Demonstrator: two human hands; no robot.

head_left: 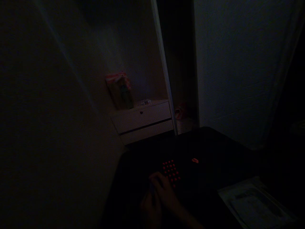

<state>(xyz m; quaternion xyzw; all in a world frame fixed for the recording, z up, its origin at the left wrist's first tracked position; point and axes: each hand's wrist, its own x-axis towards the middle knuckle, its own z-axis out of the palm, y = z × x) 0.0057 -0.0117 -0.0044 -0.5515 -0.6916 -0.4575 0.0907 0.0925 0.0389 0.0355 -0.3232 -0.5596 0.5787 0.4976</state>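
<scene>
The scene is very dark. My right hand [165, 190] reaches in over a black table, its fingers curled and meeting those of my left hand [150, 205]. Between the fingertips there may be a small dark thing, but its kind cannot be made out. Just beyond my right hand lies a grid of small red dots [171, 171] on the table. Farther right is a small orange-red piece [195, 160], apart from both hands.
A flat plastic-looking packet [254, 202] lies at the table's right front. Behind the table [205, 136] stands a pale drawer unit [145, 117]. On it are a red-and-white bag [119, 90] and a small light object [146, 101]. A pale panel [233, 70] rises at the right.
</scene>
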